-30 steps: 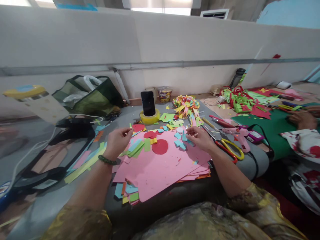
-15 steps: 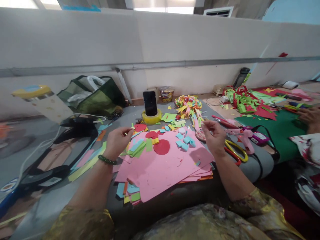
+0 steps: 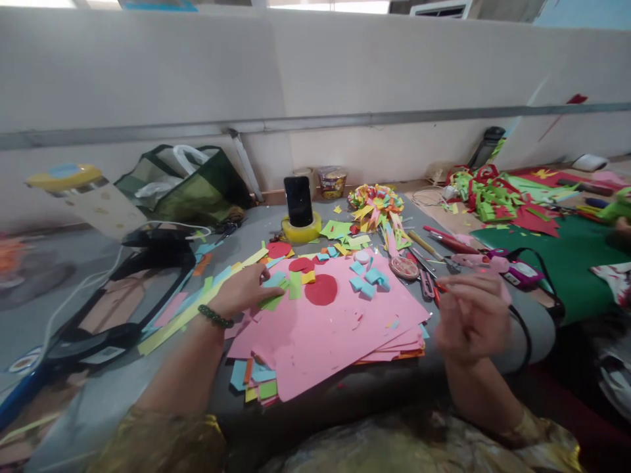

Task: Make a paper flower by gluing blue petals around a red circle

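Note:
My left hand, with a green bead bracelet on its wrist, reaches onto a small pile of green and blue paper strips. Its thumb and fingers are parted at the pile's edge. My right hand is raised at the right of the pink paper sheets, blurred by motion. Its fingers are pinched together near a reddish tip; what they hold cannot be made out. A red paper circle and several folded blue paper pieces lie on the top sheet.
A phone leans upright in a yellow tape roll. Behind the sheets lies a paper-strip rosette. A pink glue gun and craft tools lie right. A green bag stands back left. Part of another person's hand shows far right.
My left hand has gone from holding a small strip in the air down to the strip pile. My right hand has moved right and towards me, now covering the scissors handles.

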A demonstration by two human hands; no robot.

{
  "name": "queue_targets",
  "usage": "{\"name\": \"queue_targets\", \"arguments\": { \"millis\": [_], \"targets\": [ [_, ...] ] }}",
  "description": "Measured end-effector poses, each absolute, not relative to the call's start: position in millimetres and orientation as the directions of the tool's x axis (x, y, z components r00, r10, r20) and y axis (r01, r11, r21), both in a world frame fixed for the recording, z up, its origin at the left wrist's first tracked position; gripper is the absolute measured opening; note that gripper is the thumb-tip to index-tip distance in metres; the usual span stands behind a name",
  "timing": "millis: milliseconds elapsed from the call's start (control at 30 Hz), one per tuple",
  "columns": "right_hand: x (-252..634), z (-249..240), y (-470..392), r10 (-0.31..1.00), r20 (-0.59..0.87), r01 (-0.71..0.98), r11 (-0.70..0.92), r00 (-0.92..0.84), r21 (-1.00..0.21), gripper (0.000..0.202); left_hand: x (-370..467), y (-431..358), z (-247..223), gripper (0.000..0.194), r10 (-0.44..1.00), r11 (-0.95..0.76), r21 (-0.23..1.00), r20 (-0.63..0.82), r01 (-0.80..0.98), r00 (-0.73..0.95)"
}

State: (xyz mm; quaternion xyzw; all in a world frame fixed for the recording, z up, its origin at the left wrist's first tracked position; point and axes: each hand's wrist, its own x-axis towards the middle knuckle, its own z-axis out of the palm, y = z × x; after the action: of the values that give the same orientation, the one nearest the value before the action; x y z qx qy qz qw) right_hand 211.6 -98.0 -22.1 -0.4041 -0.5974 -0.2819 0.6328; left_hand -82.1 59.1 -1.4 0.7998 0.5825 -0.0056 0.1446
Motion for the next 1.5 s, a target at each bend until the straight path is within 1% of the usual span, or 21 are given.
{"name": "queue_targets", "arguments": {
  "millis": [100,200,300,333,400,467,567,633,733,833,900,967,1000,1067,1167,1300,1500],
  "targets": [
    [213.2,-37.5,-84.3,0.228,0.960,0.810,0.524,0.164,-0.263,0.017,-82.1,58.3,-2.6,0.037,0.925,-0.270,0.255,-0.198,0.929,0.324],
    [213.9,-50.2,-73.6,0.370,0.906,0.794,0.477,0.207,-0.376,0.012,-83.3,59.1,-3.7,0.032,0.921,-0.273,0.302,-0.192,0.913,0.339],
    [215.4,-58.7,-70.2,0.485,0.827,0.737,0.441,0.286,-0.513,0.006,-85.4,61.2,-3.8,0.025,0.915,-0.269,0.340,-0.201,0.901,0.349],
    [215.9,-60.6,-70.1,0.508,0.802,0.713,0.432,0.313,-0.552,0.006,-85.6,61.6,-3.6,0.024,0.919,-0.267,0.343,-0.191,0.901,0.344],
    [216.7,-62.7,-70.1,0.534,0.773,0.693,0.411,0.343,-0.592,0.006,-83.7,60.3,-3.2,0.026,0.940,-0.261,0.328,-0.126,0.908,0.316],
    [216.7,-63.3,-70.1,0.540,0.771,0.708,0.394,0.338,-0.586,0.005,-77.5,55.5,-3.4,0.032,0.952,-0.270,0.305,-0.061,0.913,0.302],
    [215.9,-62.5,-69.6,0.543,0.786,0.738,0.391,0.297,-0.550,0.005,-61.9,41.8,-5.4,0.036,0.934,-0.317,0.238,-0.092,0.918,0.346],
    [215.5,-61.5,-69.3,0.544,0.792,0.749,0.394,0.278,-0.533,0.006,-51.5,31.6,-7.0,0.037,0.929,-0.344,0.127,-0.095,0.930,0.357],
    [214.9,-59.6,-69.3,0.547,0.792,0.754,0.389,0.273,-0.529,0.005,-42.7,20.6,-7.2,0.031,0.913,-0.407,-0.045,-0.047,0.912,0.405],
    [213.9,-58.0,-69.2,0.566,0.777,0.739,0.393,0.275,-0.547,0.006,-41.4,16.3,-5.0,0.033,0.888,-0.459,-0.125,-0.075,0.880,0.453],
    [213.2,-57.7,-68.8,0.582,0.764,0.722,0.397,0.280,-0.567,0.006,-40.6,14.5,-4.1,0.042,0.886,-0.464,-0.138,-0.097,0.875,0.454],
    [212.6,-57.8,-68.3,0.593,0.752,0.710,0.394,0.288,-0.583,0.006,-37.8,11.9,-4.3,0.051,0.892,-0.452,-0.142,-0.089,0.881,0.444],
    [212.5,-57.9,-68.1,0.597,0.747,0.709,0.388,0.294,-0.589,0.006,-35.8,10.3,-4.7,0.052,0.896,-0.445,-0.146,-0.078,0.884,0.438],
    [212.3,-57.9,-67.9,0.599,0.740,0.710,0.375,0.305,-0.596,0.006,-31.5,7.4,-5.8,0.047,0.901,-0.433,-0.155,-0.064,0.888,0.428],
    [212.4,-57.7,-67.7,0.589,0.744,0.709,0.375,0.315,-0.597,0.006,-27.5,6.0,-6.3,0.039,0.903,-0.429,-0.156,-0.092,0.890,0.420],
    [212.7,-58.2,-67.1,0.577,0.747,0.700,0.383,0.329,-0.603,0.005,-28.9,8.7,-4.9,0.038,0.909,-0.414,-0.154,-0.130,0.897,0.397],
    [213.4,-60.4,-65.9,0.589,0.734,0.676,0.389,0.339,-0.625,0.006,-31.9,8.2,-1.2,0.038,0.897,-0.438,-0.119,-0.120,0.891,0.425]
  ]
}}
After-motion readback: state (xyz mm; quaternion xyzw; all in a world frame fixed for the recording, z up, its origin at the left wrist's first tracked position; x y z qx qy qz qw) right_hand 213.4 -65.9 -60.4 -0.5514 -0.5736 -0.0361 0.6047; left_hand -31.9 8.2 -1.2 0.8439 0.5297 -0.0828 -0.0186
